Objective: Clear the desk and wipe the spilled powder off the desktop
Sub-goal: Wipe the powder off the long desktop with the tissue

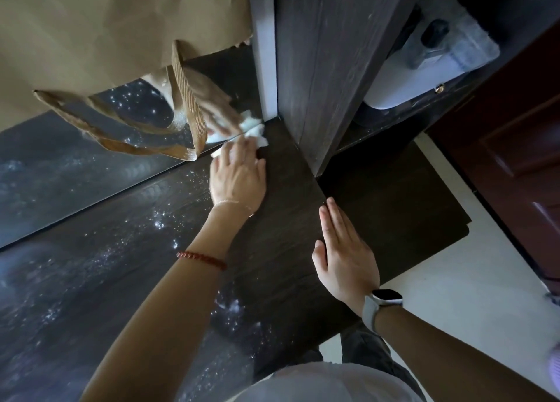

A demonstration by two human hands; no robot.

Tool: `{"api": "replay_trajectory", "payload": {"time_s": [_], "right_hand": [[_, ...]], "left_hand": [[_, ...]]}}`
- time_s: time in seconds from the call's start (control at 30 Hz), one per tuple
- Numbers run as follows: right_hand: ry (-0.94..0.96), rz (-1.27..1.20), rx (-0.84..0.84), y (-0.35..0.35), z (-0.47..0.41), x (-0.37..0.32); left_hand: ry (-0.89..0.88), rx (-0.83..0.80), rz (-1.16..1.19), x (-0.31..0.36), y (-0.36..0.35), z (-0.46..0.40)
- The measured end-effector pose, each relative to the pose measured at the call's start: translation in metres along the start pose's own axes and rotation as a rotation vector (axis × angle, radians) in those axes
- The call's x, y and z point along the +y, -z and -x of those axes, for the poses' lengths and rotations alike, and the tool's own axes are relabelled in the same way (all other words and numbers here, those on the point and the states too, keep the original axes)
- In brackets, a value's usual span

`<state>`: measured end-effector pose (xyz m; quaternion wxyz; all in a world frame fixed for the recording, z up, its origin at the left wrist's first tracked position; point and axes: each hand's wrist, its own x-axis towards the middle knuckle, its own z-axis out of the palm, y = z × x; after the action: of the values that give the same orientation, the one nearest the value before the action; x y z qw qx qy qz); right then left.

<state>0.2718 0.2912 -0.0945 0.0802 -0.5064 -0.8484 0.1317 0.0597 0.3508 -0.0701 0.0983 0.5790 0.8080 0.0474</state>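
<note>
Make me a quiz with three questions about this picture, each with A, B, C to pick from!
1. Where is the white tissue?
A. on the floor
B. under the left hand, by the mirror
C. inside the paper bag

2. What colour is the bracelet on the left arm?
A. red
B. blue
C. green

3. How is the right hand?
A. clenched
B. holding a cup
C. flat and open on the desk

Answers:
1 B, the tissue pokes out past the fingers.
2 A, the band is red.
3 C, the fingers lie straight.

two hands (238,179) (345,256), one tissue (257,133), one paper bag (106,32)
</note>
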Motion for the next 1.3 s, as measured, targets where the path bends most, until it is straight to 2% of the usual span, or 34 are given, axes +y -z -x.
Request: {"api": "replay_trajectory", "payload": {"time_s": [0.07, 0.17, 0.33, 0.5, 0.57, 0.63, 0.7, 0.83, 0.97, 1.07, 1.13, 1.2, 1.3], "right_hand": [[-0.002, 0.004, 0.002, 0.000, 0.000, -0.001], [-0.014, 0.010, 0.003, 0.000, 0.000, -0.002], [-0.025, -0.003, 0.014, 0.000, -0.001, -0.003], [-0.019, -0.012, 0.015, 0.000, -0.001, -0.003], [-0.020, -0.028, 0.018, 0.001, -0.001, -0.004], [-0.103, -0.134, 0.068, 0.001, -0.002, -0.005], [-0.224, -0.289, 0.154, 0.003, -0.003, -0.007], [-0.313, -0.466, 0.282, 0.006, -0.006, -0.005], [-0.482, -0.764, 0.371, 0.013, -0.004, 0.004], [-0.633, -0.901, 0.350, 0.019, 0.000, 0.014], [-0.556, -0.832, 0.290, 0.021, 0.003, 0.014], [-0.310, -0.644, 0.235, 0.022, 0.008, 0.010], [0.064, -0.274, 0.027, 0.017, 0.015, 0.005]], "left_hand": [[0.060, 0.038, -0.001, -0.020, 0.004, 0.017], [0.061, 0.043, 0.006, -0.030, 0.010, 0.019], [-0.142, -0.019, 0.062, 0.007, 0.005, -0.014], [-0.139, -0.031, 0.173, 0.034, 0.000, -0.036], [-0.228, 0.028, 0.197, 0.028, -0.002, -0.024], [-0.320, 0.037, 0.214, 0.028, -0.005, -0.006], [-0.392, -0.021, 0.201, 0.030, -0.008, 0.017], [-0.525, -0.096, 0.162, 0.040, -0.014, 0.060], [-0.565, -0.169, 0.152, 0.057, -0.019, 0.102], [-0.539, -0.170, 0.110, 0.052, -0.022, 0.144], [-0.505, -0.159, 0.118, 0.044, -0.024, 0.172], [-0.406, -0.150, 0.108, 0.037, -0.021, 0.193], [-0.152, -0.135, 0.084, 0.021, -0.017, 0.206]]}}
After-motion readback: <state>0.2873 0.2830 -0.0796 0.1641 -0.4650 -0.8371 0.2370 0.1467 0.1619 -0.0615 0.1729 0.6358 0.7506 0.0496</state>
